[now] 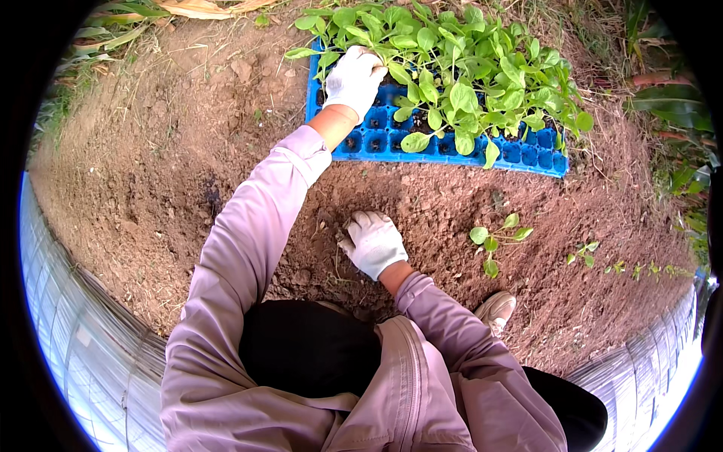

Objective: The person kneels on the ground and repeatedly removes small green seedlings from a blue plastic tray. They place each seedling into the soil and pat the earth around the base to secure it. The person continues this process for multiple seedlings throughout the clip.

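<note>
A blue plastic seedling tray [452,162] lies on the soil, most of it covered by green leafy seedlings [463,99], with several open cells along the near edge. My left hand [353,82], in a white glove, is over the tray's left end, its fingers curled among the leaves; whether they grip a stem cannot be told. My right hand [374,244], gloved too, rests on the loose soil [429,198] between the tray and my knees. Its fingertips are down in the dirt, so what they hold is hidden.
A planted seedling [491,240] stands right of my right hand, and a row of smaller plants [649,268] runs on to the right. My shoe [497,309] is just below. Sheeting [90,350] curves along the lower left, and corn-like leaves [672,104] border the right.
</note>
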`<control>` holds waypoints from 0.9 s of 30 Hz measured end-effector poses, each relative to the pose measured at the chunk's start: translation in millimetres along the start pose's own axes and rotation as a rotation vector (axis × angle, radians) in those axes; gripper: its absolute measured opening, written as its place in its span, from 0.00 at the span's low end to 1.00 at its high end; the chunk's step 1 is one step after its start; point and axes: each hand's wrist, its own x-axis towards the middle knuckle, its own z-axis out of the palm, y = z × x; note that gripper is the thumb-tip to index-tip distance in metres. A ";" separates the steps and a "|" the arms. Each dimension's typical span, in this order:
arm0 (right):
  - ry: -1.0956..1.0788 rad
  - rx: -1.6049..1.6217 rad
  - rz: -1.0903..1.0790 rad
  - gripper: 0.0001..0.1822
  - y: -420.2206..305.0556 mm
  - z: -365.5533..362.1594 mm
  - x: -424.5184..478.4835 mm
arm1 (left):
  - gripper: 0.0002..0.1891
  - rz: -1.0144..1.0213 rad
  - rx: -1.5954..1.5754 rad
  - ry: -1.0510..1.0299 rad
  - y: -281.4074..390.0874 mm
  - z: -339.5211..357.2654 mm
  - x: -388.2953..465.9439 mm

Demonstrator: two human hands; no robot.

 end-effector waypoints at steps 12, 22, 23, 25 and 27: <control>0.004 0.014 -0.007 0.20 2.2 0.8 0.5 | 0.12 -0.089 -0.095 -0.192 12.0 -35.3 17.2; 0.012 0.164 0.059 0.20 3.4 -7.6 0.1 | 0.16 -0.614 -1.406 -0.698 -24.2 -104.2 -23.6; 0.082 0.277 0.076 0.18 5.6 -7.3 0.6 | 0.16 -0.604 -1.499 -0.719 -30.2 -117.2 -38.6; 0.224 0.324 0.034 0.17 18.6 1.0 9.8 | 0.21 -0.620 -1.644 -0.642 -32.5 -136.9 -74.5; 0.074 0.272 0.028 0.18 23.2 1.7 33.6 | 0.25 -0.710 -1.883 -0.630 -47.9 -149.3 -115.9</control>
